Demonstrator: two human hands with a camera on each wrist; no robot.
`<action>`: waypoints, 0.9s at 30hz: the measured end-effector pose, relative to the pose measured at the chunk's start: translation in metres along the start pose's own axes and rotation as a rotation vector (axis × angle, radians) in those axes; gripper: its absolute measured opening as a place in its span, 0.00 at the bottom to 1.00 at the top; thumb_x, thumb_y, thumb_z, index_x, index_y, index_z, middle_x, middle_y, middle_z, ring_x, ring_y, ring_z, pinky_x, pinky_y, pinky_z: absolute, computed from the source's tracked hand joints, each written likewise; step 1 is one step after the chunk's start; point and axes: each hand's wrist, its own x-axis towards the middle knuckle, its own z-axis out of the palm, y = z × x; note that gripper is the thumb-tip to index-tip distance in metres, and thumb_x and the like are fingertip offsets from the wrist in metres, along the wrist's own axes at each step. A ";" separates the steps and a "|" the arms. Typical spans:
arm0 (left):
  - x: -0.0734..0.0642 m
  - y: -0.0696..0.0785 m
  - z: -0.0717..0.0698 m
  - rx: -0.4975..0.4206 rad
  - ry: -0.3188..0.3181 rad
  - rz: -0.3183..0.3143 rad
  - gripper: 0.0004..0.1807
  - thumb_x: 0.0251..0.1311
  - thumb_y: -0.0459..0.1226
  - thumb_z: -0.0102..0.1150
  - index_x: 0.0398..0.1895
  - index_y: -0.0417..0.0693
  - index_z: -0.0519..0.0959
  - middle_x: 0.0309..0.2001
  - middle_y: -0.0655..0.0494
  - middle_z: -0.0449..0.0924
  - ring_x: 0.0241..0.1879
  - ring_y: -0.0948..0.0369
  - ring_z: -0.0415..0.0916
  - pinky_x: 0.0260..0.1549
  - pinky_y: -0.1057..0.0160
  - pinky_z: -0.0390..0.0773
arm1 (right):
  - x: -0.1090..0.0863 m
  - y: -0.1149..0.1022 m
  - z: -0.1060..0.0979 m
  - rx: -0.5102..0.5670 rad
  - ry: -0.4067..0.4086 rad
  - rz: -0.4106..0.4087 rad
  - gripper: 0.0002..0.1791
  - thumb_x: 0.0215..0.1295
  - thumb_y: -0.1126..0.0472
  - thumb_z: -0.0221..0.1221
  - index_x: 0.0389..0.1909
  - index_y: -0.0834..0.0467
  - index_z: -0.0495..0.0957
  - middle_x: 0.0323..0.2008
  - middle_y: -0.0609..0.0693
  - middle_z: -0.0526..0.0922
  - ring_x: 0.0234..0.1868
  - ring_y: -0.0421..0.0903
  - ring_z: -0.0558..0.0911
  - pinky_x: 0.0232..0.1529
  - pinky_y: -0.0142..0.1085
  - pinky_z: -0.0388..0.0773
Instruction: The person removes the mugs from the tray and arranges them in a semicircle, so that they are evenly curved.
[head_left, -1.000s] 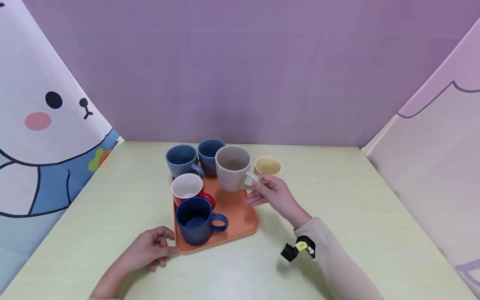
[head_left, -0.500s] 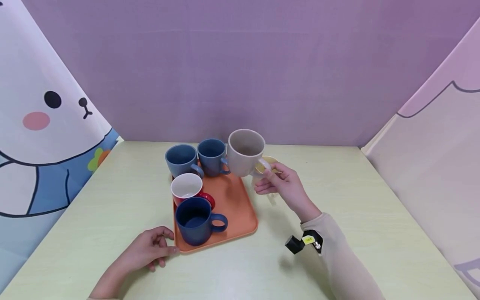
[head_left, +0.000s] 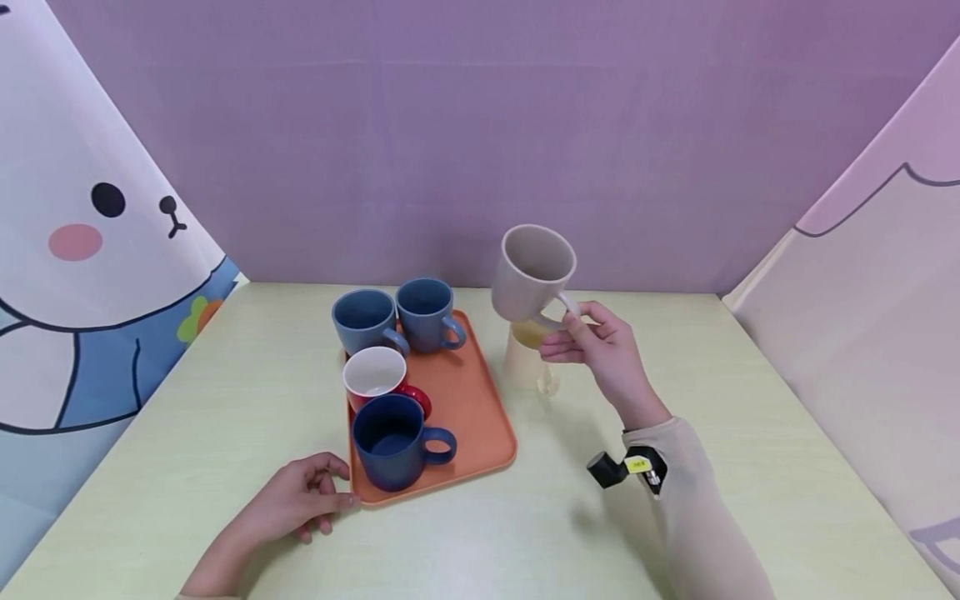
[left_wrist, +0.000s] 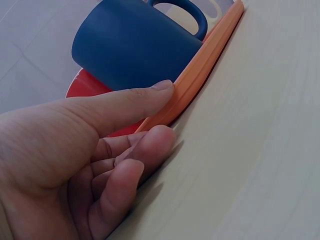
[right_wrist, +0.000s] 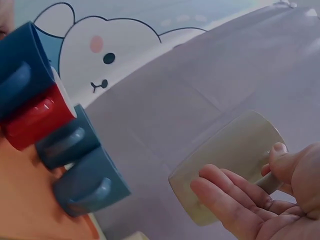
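Observation:
My right hand pinches the handle of a pale grey mug, held up in the air. The mug tilts with its mouth toward the head camera. In the right wrist view its side shows behind the fingers. Below it on the table stands a cream cup, partly hidden by the hand and mug. At the near left corner of the orange tray, my left hand holds the edge between thumb and curled fingers. A dark blue mug stands on the tray near that hand.
Behind the dark blue mug, a red mug with a white inside stands on the tray. Two grey-blue mugs stand side by side at its far end. A purple cloth wall rises along the table's back edge.
My right hand has lifted the pale grey mug from over the tray, up and to the right, above the cream cup. The mug has tilted further. My left hand and the tray have stayed put.

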 end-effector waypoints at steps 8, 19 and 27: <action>0.000 0.000 0.000 0.011 0.006 -0.016 0.27 0.57 0.45 0.72 0.50 0.37 0.73 0.25 0.51 0.75 0.21 0.55 0.77 0.14 0.64 0.76 | 0.006 -0.003 -0.015 0.007 0.077 -0.024 0.05 0.77 0.66 0.50 0.39 0.60 0.73 0.27 0.53 0.87 0.30 0.46 0.88 0.36 0.44 0.84; 0.000 0.001 0.000 0.012 0.006 -0.024 0.28 0.56 0.46 0.73 0.51 0.37 0.73 0.25 0.51 0.75 0.21 0.55 0.77 0.15 0.65 0.76 | 0.013 0.005 -0.030 0.046 0.138 -0.052 0.05 0.75 0.64 0.54 0.37 0.56 0.76 0.26 0.53 0.87 0.28 0.47 0.88 0.34 0.41 0.84; 0.000 0.001 0.000 0.010 0.005 -0.013 0.28 0.57 0.46 0.72 0.50 0.37 0.73 0.25 0.51 0.75 0.21 0.55 0.77 0.14 0.64 0.76 | 0.017 0.018 -0.041 0.060 0.186 -0.040 0.05 0.75 0.64 0.53 0.37 0.58 0.75 0.26 0.54 0.87 0.28 0.47 0.88 0.35 0.41 0.84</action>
